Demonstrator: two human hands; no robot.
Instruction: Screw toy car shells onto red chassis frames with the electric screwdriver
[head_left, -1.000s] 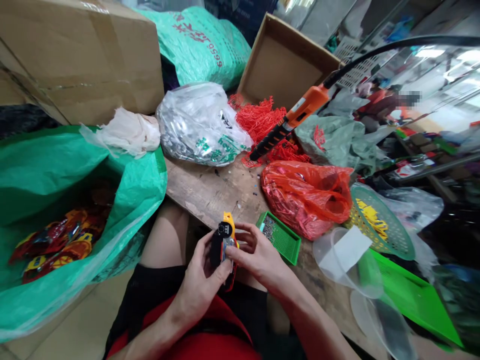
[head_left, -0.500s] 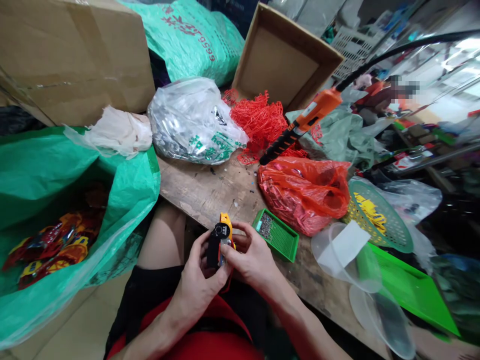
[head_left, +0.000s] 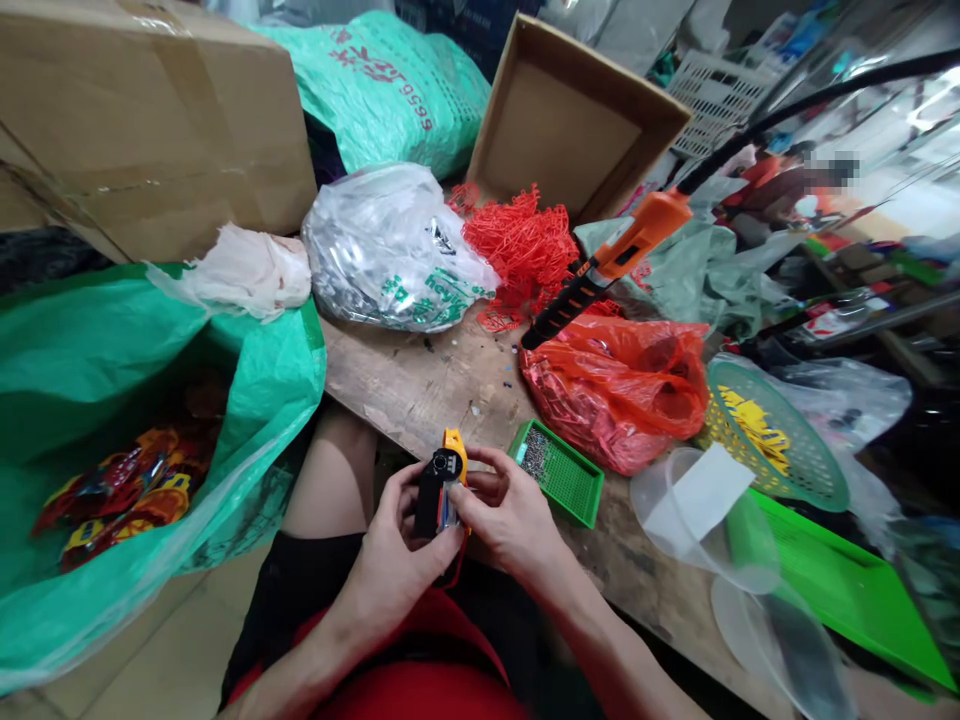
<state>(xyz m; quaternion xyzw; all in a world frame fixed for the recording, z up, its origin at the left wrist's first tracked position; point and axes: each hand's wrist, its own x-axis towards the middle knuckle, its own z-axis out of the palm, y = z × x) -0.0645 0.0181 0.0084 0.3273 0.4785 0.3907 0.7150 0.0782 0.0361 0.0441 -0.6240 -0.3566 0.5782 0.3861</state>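
A small black-and-yellow handheld device (head_left: 441, 490) sits upright between my hands, over my lap, with a red strand hanging below it. My left hand (head_left: 394, 560) wraps its black body from the side. My right hand (head_left: 510, 520) presses its fingers against the device's other side, hiding most of its lower part. Just beyond my right hand, a green mesh tray (head_left: 574, 490) on the wooden workbench (head_left: 405, 385) holds a pile of small metal pieces.
An orange-and-black corded tool (head_left: 600, 270) lies across tangled red plastic strands (head_left: 521, 245). Filled plastic bags crowd the bench, and a green sack (head_left: 262, 380) of red-and-yellow packets stands left. Cardboard boxes, a green basket, clear plastic lids, and a green tray surround the bench.
The device and my hands have shifted little, with the device now held more upright. The whole scene has moved slightly in view with my head.
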